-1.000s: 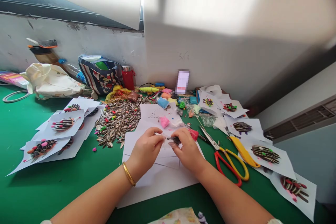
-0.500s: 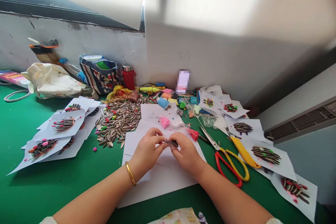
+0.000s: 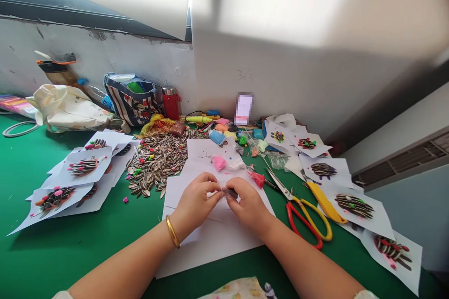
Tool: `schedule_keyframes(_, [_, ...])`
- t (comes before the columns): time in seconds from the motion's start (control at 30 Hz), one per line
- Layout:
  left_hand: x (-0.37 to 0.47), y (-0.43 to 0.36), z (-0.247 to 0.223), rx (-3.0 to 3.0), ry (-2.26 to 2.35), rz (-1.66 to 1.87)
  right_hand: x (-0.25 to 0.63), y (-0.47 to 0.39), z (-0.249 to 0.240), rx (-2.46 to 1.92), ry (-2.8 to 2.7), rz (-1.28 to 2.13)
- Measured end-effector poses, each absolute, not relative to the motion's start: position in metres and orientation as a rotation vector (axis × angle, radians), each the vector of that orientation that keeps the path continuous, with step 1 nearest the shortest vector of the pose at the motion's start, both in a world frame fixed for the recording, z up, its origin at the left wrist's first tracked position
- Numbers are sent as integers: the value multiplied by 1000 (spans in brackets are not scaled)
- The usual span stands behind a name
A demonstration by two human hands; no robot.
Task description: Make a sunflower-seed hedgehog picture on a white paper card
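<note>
Table [image 3: 105,252], green and broad, spreads on every side of my fingers. White sheets [image 3: 203,245] overlap on it, directly beneath my fingers. Striped seeds [image 3: 157,168] lie heaped beyond them to the left, dotted with small coloured balls. Cards [image 3: 62,174] decorated with seeds rest well out to both sides.

My left hand [image 3: 197,198] and right hand [image 3: 247,201] nearly meet over the sheets, both curled inward. Red-and-yellow-handled scissors [image 3: 289,195] lie open just to the right of my right fingers, a yellow tool [image 3: 328,203] beyond them.

A red packet [image 3: 258,179] sits just past my right fingertips; a pink packet [image 3: 219,162] sits straight ahead.

Smallest is the packet I hold, a dark wrapped lump [image 3: 230,192], between my two hands. My left thumb and forefinger pinch its thin, crinkled clear plastic; my right ones clamp the blackish end. The plastic looks pale and shiny, and my fingers hide part of the lump.
</note>
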State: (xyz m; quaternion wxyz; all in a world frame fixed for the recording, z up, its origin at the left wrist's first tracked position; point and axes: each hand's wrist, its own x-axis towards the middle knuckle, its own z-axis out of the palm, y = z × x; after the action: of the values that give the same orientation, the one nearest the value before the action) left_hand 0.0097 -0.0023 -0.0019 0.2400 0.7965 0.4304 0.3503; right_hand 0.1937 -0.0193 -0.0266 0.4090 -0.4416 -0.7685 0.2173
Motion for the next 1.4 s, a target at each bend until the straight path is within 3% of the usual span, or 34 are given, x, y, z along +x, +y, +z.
schedule_keyframes(1.13, [8,-2,-7,2302,1109,954,195,-19,-23,-1136,-1985,545])
schedule_keyframes(1.4, [9,-5,-2,2190,1009,1099,195,-21,-18,-1120,-1935,549])
